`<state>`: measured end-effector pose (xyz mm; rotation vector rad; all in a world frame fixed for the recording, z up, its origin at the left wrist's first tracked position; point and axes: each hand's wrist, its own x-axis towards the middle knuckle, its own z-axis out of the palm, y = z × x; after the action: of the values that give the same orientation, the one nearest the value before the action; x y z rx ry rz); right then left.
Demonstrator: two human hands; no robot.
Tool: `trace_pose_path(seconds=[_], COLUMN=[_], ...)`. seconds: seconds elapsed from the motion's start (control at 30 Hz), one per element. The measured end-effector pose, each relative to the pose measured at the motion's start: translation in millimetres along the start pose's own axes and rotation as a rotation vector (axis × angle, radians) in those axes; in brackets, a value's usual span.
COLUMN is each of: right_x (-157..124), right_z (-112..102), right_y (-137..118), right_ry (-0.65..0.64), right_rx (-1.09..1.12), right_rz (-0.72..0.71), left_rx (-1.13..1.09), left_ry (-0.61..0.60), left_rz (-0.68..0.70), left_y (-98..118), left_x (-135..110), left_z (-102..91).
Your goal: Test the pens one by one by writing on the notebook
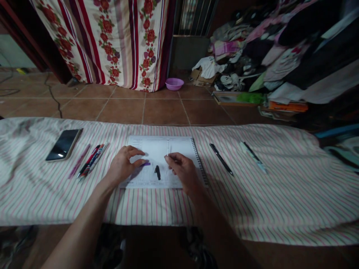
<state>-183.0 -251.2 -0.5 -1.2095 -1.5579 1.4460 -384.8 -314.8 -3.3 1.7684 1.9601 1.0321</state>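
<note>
An open spiral notebook (179, 144) with printed lines lies on the striped cloth. Over its left side is my left hand (123, 164), thumb and forefinger apart with nothing between them. A small purple piece (146, 164), perhaps a pen cap, lies by that thumb tip. My right hand (182, 168) pinches a thin white stick (168, 145), resembling a pen refill, which points up the page. Between the hands a short black piece (157, 172), seemingly a pen cap, rests on the paper. The right hand's lower fingers are curled and partly hidden.
Left of the notebook lie a phone (64, 145), a purple pen (79, 160) and several pens (91, 161) side by side. To the right are a black pen (221, 159) and a pale green-and-black pen (254, 157). A purple basin (174, 84) stands on the tiled floor beyond.
</note>
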Motion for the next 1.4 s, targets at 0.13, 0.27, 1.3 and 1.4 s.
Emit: trace_pose_path(seconds=[0.13,0.27,1.3,1.4], right_x=[3,8,13,13], right_z=[1,4,-14,-17], right_y=[3,10,2,-1], right_ry=[0.008,0.068,0.185,0.238], right_rx=[0.000,0.031,0.150,0.187], right_rz=[-0.027,-0.036,-0.038,-0.071], left_rx=[0.211,0.278,-0.255,-0.108], left_ry=[-0.098,-0.146,0.023,-0.012], left_rz=[0.110,0.132,0.024,0.094], left_y=[-5,-9,31,34], left_x=[-7,-12,-2,-2], left_z=[-0.5,1.8,29.2,32.9])
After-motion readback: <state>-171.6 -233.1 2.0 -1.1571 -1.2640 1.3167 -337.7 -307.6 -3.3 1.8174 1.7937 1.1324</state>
